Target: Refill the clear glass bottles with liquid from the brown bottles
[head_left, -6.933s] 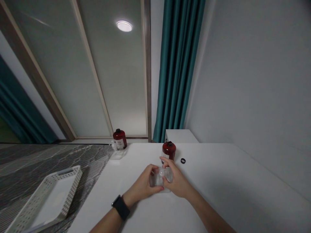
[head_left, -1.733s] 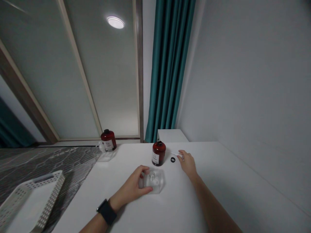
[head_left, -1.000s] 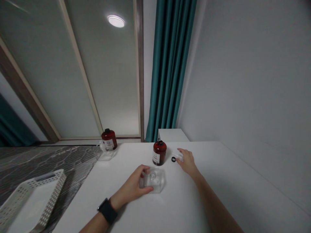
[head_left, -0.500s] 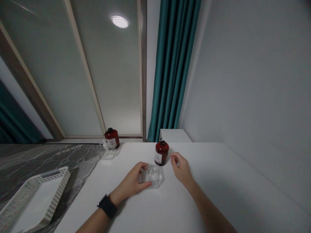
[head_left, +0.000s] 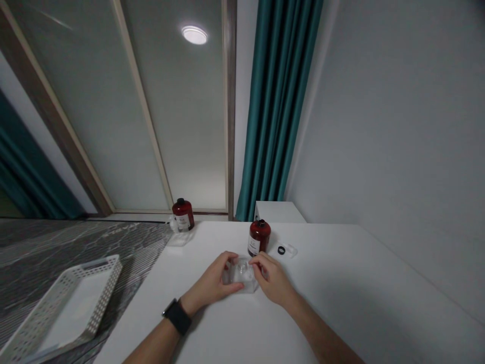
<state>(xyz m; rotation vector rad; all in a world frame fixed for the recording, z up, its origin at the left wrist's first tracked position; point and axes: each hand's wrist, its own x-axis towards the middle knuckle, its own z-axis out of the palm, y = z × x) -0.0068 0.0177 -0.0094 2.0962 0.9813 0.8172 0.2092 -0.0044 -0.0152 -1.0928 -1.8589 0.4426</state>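
Observation:
My left hand (head_left: 216, 279), with a dark watch on its wrist, curls around the left side of a clear, squarish bottle (head_left: 241, 275) on the table. The bottle's round neck faces up. My right hand (head_left: 273, 277) is at the bottle's right side, thumb and fingers pinched together; whether something small is between them is hidden. Just behind stands a dark red bottle (head_left: 259, 238) with a white label and a black neck. A black ring (head_left: 281, 250) lies to its right, with a small clear piece like a pump head (head_left: 291, 249) beside it.
A second dark red bottle (head_left: 183, 215) stands at the far left table corner, with a clear object (head_left: 178, 238) in front of it. Left of the white table (head_left: 242, 333), a white perforated basket (head_left: 100, 303) sits lower down. A wall (head_left: 397, 126) is on the right.
My right hand put the clear pump-like piece down beside the black ring, let go, then moved left to the clear bottle. My left hand stays on the bottle. The view has shifted slightly.

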